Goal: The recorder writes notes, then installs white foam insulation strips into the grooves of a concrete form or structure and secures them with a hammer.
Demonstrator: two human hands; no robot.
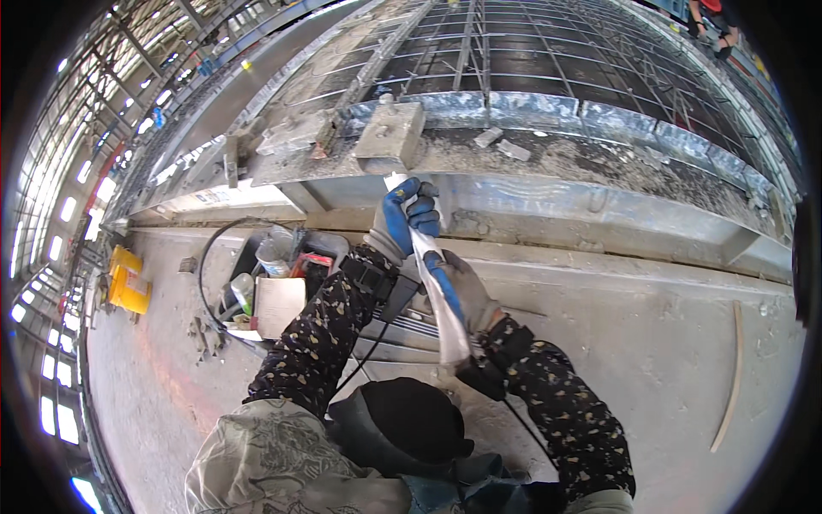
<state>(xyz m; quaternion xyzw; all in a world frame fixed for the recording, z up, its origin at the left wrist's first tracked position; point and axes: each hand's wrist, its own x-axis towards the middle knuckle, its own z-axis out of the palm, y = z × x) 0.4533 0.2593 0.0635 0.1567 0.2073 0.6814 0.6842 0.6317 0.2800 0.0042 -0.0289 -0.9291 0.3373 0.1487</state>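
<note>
In front of me I hold a long white, soft bag-like tube (443, 313) at a slant. Its pale upper end (395, 180) pokes out above my left hand (406, 218), whose blue-and-grey gloved fingers are wrapped round it. Lower down, my right hand (463, 287), in a matching glove, is closed against the tube's side. The lower part hangs past the right wrist, wider and wrinkled. Whether the tube is a bag of sealant or a rolled sheet I cannot tell. Just beyond the left hand is the side of a steel formwork edge (505, 206).
A grey tub (340, 248) with a white bucket, bottle and cardboard stands at left, a black hose curving round it. Farther left is a yellow container (130, 283). Beyond the formwork edge lies a rebar grid (531, 51). A wooden strip (733, 377) lies right; another person (715, 26) is far right.
</note>
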